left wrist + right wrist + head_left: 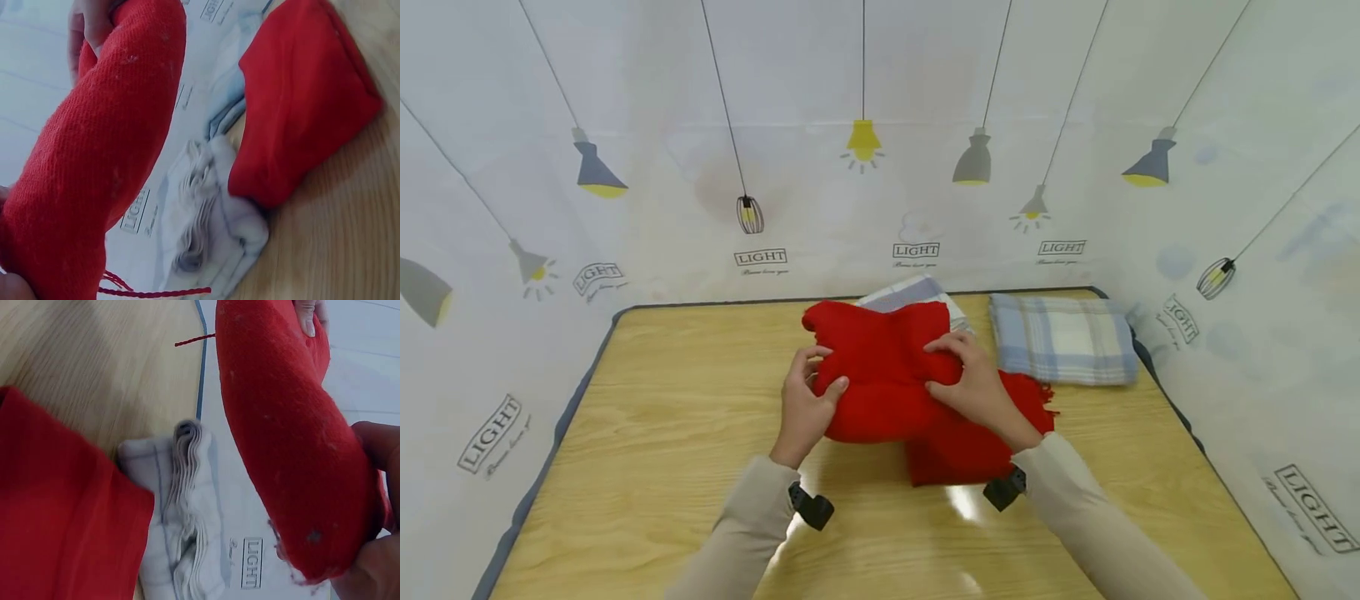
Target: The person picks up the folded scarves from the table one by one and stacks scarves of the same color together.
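On my feed the red fringed scarf (880,383) is up between the left hand (807,407) and right hand (973,385), each pinching a side. More red cloth (958,457) lies below.

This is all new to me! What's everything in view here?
Held red cloth: 1, red, between both hands
Lower red cloth: 1, red, on the table
Right plaid cloth: 1, blue, white and beige, table's back right
Rear plaid cloth: 1, white and blue-grey, behind the red
Table: 1, light wood, underneath
Backdrop: 1, white, around the table
Printed lamps: 9, grey, blue, yellow, black, on backdrop
LIGHT labels: 7, black, on backdrop
Wrist cameras: 2, black, at the wrists
Sleeves: 2, beige, both arms
Left hand and right hand: 2, bare, holding cloth
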The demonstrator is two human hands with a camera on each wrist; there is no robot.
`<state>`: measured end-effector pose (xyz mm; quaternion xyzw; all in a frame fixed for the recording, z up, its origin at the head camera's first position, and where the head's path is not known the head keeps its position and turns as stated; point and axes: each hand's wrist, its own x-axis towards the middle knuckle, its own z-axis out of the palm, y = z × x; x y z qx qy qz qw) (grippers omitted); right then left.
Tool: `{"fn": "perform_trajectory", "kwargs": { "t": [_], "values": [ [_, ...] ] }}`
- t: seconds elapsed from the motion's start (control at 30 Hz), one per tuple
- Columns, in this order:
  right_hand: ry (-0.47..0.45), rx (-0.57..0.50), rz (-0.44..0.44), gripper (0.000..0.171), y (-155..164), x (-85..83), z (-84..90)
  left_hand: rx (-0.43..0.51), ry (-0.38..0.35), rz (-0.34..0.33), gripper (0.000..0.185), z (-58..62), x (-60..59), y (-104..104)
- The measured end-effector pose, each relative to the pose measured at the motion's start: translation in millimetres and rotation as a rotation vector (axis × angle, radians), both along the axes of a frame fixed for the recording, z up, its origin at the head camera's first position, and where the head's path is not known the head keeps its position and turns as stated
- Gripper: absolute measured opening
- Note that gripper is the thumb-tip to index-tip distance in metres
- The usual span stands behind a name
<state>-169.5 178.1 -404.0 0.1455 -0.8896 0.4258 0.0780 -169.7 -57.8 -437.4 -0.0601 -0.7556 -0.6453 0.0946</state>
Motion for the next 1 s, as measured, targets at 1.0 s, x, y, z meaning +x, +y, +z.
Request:
{"fn": "perform_trajectory", "kwargs": {
  "t": [1.0],
  "values": [
    [0.117,0.150,-0.111,0.039,126,52.3,-27.0,0.050,0.066,-0.211,0.038,-36.8,21.0,124]
  ]
}}
